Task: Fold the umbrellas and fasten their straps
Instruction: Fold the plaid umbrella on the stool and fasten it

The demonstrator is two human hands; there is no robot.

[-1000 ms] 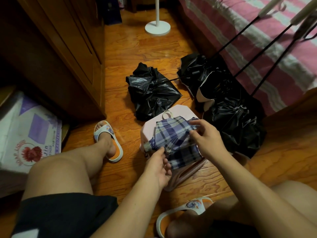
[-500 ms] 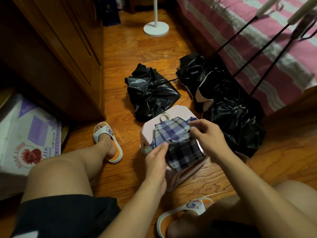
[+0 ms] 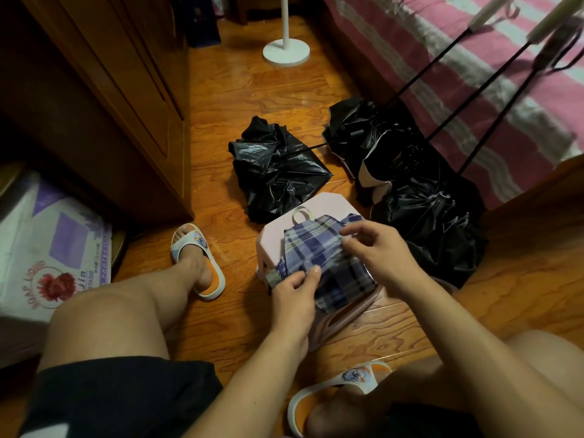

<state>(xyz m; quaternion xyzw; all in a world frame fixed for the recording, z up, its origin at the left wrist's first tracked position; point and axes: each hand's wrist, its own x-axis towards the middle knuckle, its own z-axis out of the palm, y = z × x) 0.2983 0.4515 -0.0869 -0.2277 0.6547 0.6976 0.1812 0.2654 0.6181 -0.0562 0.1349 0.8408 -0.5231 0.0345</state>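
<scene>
A blue plaid umbrella [image 3: 322,257], collapsed, lies across a pink plastic stool [image 3: 278,232]. My left hand [image 3: 292,295] grips its near end and pinches the fabric with thumb and fingers. My right hand [image 3: 376,251] pinches the cloth at the far right side of the canopy. A pale loop [image 3: 301,213] sticks out at the umbrella's far end. Beyond the stool, several black umbrellas lie crumpled on the floor: one [image 3: 278,172] at the centre, another [image 3: 373,137] behind it, and one [image 3: 436,229] to the right, with shafts leaning up onto the bed.
A wooden wardrobe [image 3: 126,90] lines the left. A bed with a pink striped cover [image 3: 458,74] stands on the right. A white round stand base [image 3: 286,52] sits on the floor ahead. A printed box [image 3: 50,248] is at the left. My sandalled feet flank the stool.
My left hand has slid up onto the umbrella's near end and now pinches the fabric. My right hand has shifted slightly along the canopy's far edge.
</scene>
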